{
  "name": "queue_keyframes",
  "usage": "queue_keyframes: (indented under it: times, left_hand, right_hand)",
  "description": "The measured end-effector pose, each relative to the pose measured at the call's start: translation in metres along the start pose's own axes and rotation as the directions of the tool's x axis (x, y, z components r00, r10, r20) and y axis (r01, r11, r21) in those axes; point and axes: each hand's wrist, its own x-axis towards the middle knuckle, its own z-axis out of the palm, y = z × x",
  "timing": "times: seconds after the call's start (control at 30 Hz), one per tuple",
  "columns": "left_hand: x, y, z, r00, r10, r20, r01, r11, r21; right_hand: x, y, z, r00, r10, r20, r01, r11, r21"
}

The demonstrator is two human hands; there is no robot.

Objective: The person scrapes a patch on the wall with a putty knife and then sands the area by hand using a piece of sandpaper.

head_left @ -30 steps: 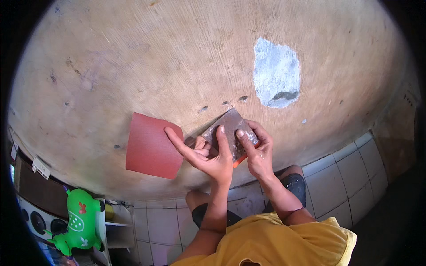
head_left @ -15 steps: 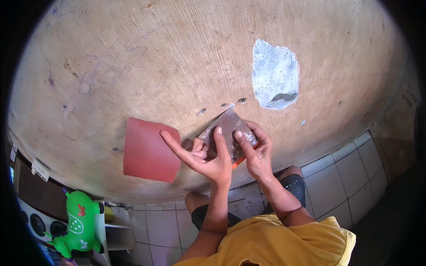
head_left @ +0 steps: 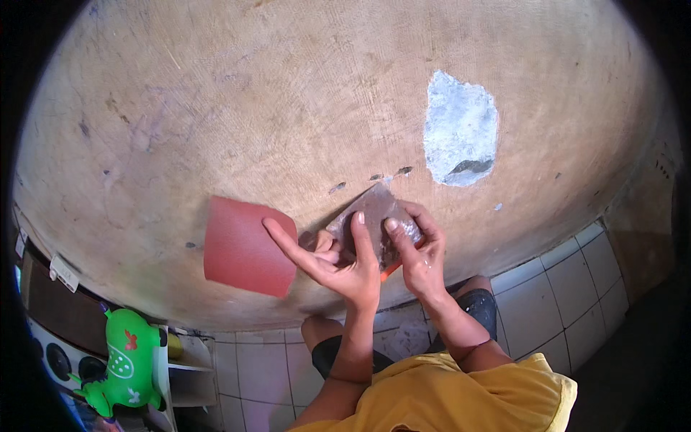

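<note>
A square metal putty scraper (head_left: pixel 376 216) with an orange edge is held at a slant in front of the wall. My right hand (head_left: pixel 423 263) grips its right side, with the thumb flat on the blade and the fingers behind. My left hand (head_left: pixel 353 277) presses its thumb on the same blade, its other fingers curled at the left edge. The left index finger stretches over a sheet of red sandpaper (head_left: pixel 245 245), which seems pinched between that finger and the ones behind it. White smears mark the blade and my right hand.
The tan wall (head_left: pixel 288 108) carries a white filler patch (head_left: pixel 461 129) with a dark gouge at its foot, and several small chips left of it. White floor tiles (head_left: pixel 525 302) lie below. At lower left are a green toy animal (head_left: pixel 129 360), a shelf (head_left: pixel 191 385) and a power strip (head_left: pixel 65 273).
The view has shifted slightly, so the wall patch sits farther right and lower. Both hands, the scraper and the sandpaper keep nearly the same pose.
</note>
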Motion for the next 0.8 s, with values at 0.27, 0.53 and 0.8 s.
queue_keyframes:
  times: [0.27,0.53,0.8]
  left_hand:
    - [-0.013,0.003,-0.006,0.999,-0.043,0.027,0.041,0.998,0.049]
    - [-0.006,0.001,-0.004,0.999,0.032,0.018,-0.033,0.996,0.079]
    - [-0.003,0.001,0.001,1.000,-0.003,0.012,0.003,1.000,-0.018]
  right_hand:
    - [-0.009,0.003,-0.010,1.000,0.025,-0.002,-0.025,0.996,-0.086]
    - [-0.007,-0.010,-0.007,0.993,0.113,0.024,-0.112,0.993,-0.047]
    - [-0.004,-0.012,-0.001,0.999,0.052,-0.013,-0.053,0.996,-0.078]
